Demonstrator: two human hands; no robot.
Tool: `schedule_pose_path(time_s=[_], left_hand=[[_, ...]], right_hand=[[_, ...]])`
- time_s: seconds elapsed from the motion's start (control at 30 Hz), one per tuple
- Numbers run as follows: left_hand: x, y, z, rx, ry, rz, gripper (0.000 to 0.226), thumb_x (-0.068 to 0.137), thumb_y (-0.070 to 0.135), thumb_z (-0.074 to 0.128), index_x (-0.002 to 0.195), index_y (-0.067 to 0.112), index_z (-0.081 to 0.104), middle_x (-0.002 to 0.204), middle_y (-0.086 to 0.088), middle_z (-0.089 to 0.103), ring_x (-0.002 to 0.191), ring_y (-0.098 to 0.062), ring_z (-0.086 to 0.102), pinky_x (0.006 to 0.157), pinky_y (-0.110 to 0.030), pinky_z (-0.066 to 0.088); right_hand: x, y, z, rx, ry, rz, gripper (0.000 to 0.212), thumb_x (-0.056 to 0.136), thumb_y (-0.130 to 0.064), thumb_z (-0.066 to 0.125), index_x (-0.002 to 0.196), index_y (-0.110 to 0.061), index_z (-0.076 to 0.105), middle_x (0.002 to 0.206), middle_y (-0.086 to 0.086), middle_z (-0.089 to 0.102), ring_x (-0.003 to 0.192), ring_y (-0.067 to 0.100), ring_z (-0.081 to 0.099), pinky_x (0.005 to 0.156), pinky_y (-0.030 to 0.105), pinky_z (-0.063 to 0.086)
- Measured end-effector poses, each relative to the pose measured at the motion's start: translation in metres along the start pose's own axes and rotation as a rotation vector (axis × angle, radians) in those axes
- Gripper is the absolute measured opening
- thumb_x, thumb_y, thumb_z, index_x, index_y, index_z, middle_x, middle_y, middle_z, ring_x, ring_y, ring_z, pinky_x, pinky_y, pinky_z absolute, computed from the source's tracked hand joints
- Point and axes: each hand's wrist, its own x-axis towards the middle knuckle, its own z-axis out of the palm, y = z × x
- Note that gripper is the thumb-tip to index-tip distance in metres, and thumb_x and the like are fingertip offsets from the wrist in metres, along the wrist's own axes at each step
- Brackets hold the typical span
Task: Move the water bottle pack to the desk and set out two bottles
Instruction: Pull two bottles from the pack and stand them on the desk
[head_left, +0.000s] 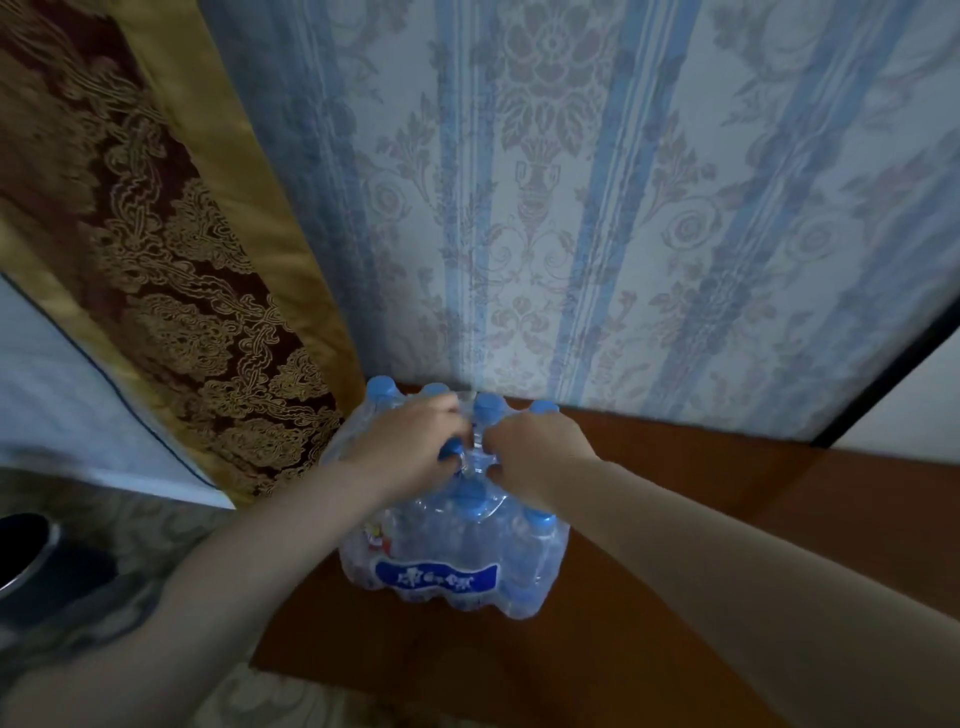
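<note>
A shrink-wrapped pack of water bottles with blue caps and a blue label stands on the brown wooden desk, at its left end near the wall. Both hands rest on top of the pack. My left hand and my right hand pinch the clear plastic wrap between the caps, fingers curled into it at the middle. The hands hide several caps in the centre.
Striped blue floral wallpaper rises right behind the desk. A gold and maroon curtain hangs at the left, touching the pack's side. A dark round bin stands on the patterned carpet at lower left. Bare desk surface stretches to the right.
</note>
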Motion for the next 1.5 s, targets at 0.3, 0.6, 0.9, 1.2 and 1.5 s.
schedule_pose_path(time_s=[0.3, 0.6, 0.9, 1.2, 1.5], left_hand=[[0.016, 0.002, -0.010, 0.196, -0.407, -0.006, 0.038, 0.091, 0.025, 0.057, 0.128, 0.019, 0.049, 0.126, -0.003, 0.053, 0.107, -0.025, 0.056, 0.077, -0.036, 0.042], [0.015, -0.011, -0.010, 0.337, -0.339, 0.207, 0.025, 0.094, 0.017, 0.049, 0.117, 0.007, 0.047, 0.118, -0.011, 0.056, 0.096, -0.030, 0.061, 0.066, -0.036, 0.041], [0.042, -0.030, -0.016, 0.385, -0.118, 0.207, 0.057, 0.084, 0.061, 0.046, 0.051, 0.016, 0.039, 0.052, 0.002, 0.037, 0.049, -0.016, 0.040, 0.044, -0.026, 0.019], [0.026, -0.044, 0.022, 0.355, -0.058, 0.123, 0.055, 0.079, 0.071, 0.041, 0.056, 0.022, 0.033, 0.069, 0.000, 0.054, 0.070, -0.020, 0.054, 0.053, -0.029, 0.028], [0.027, -0.036, 0.031, 0.350, -0.098, -0.032, 0.056, 0.077, 0.076, 0.039, 0.058, 0.024, 0.037, 0.072, 0.001, 0.055, 0.071, -0.019, 0.053, 0.057, -0.031, 0.036]], right_hand=[[0.022, -0.022, -0.013, -0.451, -0.209, 0.036, 0.027, 0.088, -0.019, 0.051, 0.115, -0.018, 0.057, 0.097, -0.004, 0.058, 0.089, 0.019, 0.057, 0.068, 0.030, 0.039], [0.033, -0.020, 0.001, -0.512, -0.292, 0.009, 0.037, 0.097, -0.031, 0.044, 0.130, -0.018, 0.052, 0.128, -0.001, 0.057, 0.115, 0.021, 0.055, 0.068, 0.032, 0.033], [0.035, -0.012, -0.022, -0.417, -0.380, -0.018, 0.039, 0.091, -0.037, 0.055, 0.124, -0.017, 0.051, 0.079, -0.006, 0.043, 0.087, 0.021, 0.052, 0.069, 0.033, 0.040], [0.028, 0.004, 0.002, -0.115, -0.295, 0.129, 0.052, 0.088, -0.065, 0.040, 0.111, -0.020, 0.055, 0.094, -0.002, 0.055, 0.091, 0.022, 0.057, 0.066, 0.033, 0.038], [0.017, 0.006, 0.027, 0.124, -0.048, 0.272, 0.063, 0.070, -0.085, 0.032, 0.088, -0.028, 0.053, 0.069, -0.009, 0.048, 0.058, 0.010, 0.042, 0.048, 0.028, 0.028]])
